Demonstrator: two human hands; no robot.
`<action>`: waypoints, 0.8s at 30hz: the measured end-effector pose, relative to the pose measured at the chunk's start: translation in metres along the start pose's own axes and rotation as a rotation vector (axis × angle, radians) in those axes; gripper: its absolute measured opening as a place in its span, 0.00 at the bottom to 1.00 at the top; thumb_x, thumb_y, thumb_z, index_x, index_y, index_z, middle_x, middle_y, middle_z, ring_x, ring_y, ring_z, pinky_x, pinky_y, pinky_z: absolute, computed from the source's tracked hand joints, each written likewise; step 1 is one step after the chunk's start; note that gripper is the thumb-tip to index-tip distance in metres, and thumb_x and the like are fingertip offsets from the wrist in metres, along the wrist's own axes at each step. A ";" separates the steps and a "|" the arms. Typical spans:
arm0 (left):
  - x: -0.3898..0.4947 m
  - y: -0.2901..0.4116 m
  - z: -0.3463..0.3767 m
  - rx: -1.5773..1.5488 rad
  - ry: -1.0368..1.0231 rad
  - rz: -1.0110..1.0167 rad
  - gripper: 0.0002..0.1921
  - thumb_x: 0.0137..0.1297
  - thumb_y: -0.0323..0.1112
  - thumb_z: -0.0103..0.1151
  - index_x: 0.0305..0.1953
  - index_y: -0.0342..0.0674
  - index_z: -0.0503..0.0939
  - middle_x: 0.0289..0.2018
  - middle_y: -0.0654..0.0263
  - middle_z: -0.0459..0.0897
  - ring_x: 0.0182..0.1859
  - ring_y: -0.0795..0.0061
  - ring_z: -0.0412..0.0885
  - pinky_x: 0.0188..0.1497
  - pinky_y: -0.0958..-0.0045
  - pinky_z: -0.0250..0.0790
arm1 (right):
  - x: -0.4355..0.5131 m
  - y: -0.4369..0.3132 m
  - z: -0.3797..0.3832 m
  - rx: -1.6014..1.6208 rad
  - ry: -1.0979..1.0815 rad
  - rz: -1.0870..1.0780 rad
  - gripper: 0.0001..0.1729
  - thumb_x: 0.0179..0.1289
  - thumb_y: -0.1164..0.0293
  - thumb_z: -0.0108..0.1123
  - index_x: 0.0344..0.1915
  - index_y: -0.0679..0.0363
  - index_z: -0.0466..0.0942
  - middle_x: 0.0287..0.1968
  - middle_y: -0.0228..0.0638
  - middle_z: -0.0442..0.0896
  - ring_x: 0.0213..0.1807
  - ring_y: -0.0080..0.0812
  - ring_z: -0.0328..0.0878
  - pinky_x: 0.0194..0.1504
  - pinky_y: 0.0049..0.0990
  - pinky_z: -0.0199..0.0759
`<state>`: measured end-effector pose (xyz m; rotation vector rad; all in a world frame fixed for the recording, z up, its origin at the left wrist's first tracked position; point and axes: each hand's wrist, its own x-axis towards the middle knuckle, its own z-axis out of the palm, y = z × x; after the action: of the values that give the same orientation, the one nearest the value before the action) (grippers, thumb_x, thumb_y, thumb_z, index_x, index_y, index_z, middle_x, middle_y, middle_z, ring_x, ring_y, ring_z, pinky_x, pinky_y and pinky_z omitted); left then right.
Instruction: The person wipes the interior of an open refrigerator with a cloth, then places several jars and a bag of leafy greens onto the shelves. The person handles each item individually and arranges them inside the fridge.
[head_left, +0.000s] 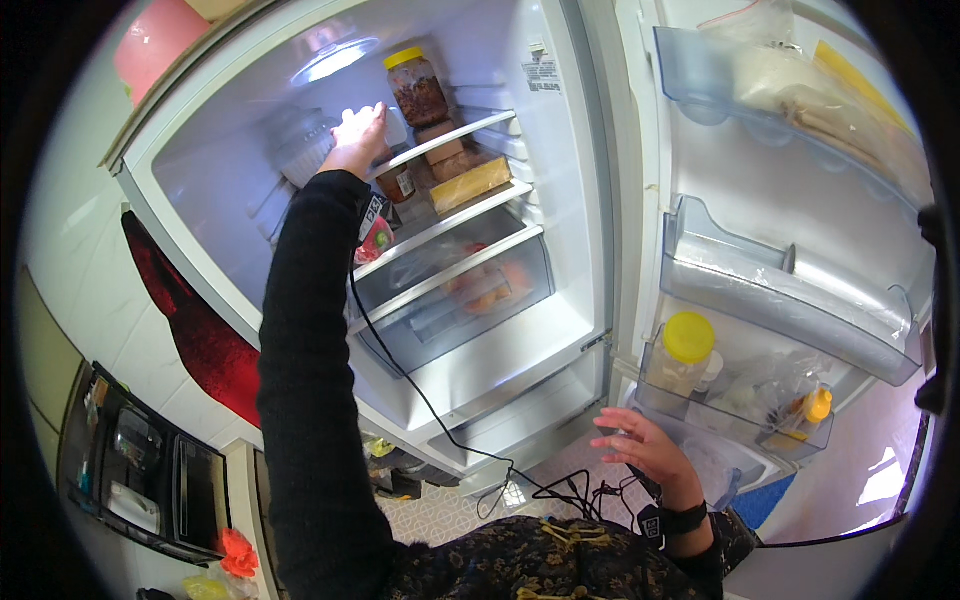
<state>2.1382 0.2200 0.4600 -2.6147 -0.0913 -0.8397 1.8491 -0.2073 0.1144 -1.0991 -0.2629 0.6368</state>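
Observation:
My left hand (360, 131) reaches inside an open refrigerator (480, 409), over its top shelf (450, 139). Its fingers are partly curled, and whether they grip something is hidden. Left of it is a ridged, translucent container (300, 142). To its right stands a jar with a yellow lid (418, 90) and dark reddish contents. A whitish object (396, 127) lies close beside the fingers. Low by the open refrigerator door (757, 172), my right hand (645, 446) is held in the air, fingers apart, with nothing visible in it.
A yellow box (471, 185) rests on the shelf below, above a clear drawer (457, 292) with bagged food. Door bins hold a foil-like roll (851, 285) and a yellow-lidded jar (686, 352). Black cables (442, 424) hang from my left wrist towards the floor.

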 end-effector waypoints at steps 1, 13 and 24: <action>0.000 0.001 0.001 0.010 -0.014 -0.010 0.38 0.42 0.39 0.74 0.57 0.45 0.67 0.50 0.56 0.75 0.54 0.49 0.72 0.51 0.51 0.72 | -0.001 0.000 0.001 -0.003 0.015 0.011 0.33 0.65 0.69 0.59 0.67 0.59 0.58 0.63 0.38 0.67 0.58 0.36 0.74 0.53 0.33 0.73; -0.044 0.009 -0.051 0.028 0.166 0.018 0.28 0.47 0.36 0.66 0.52 0.41 0.71 0.50 0.57 0.78 0.54 0.54 0.74 0.51 0.55 0.74 | -0.017 0.005 -0.001 0.007 0.050 0.007 0.31 0.63 0.70 0.60 0.64 0.59 0.62 0.61 0.37 0.71 0.56 0.34 0.75 0.51 0.30 0.73; -0.227 0.054 -0.129 -0.340 0.568 0.304 0.37 0.39 0.27 0.70 0.57 0.41 0.70 0.48 0.56 0.76 0.48 0.54 0.70 0.53 0.61 0.65 | -0.009 0.006 0.007 -0.031 -0.103 -0.014 0.29 0.66 0.69 0.57 0.65 0.61 0.61 0.61 0.40 0.71 0.57 0.33 0.75 0.52 0.29 0.73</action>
<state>1.8914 0.1334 0.4073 -2.4687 0.6350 -1.5404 1.8363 -0.2056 0.1128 -1.0942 -0.3701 0.6794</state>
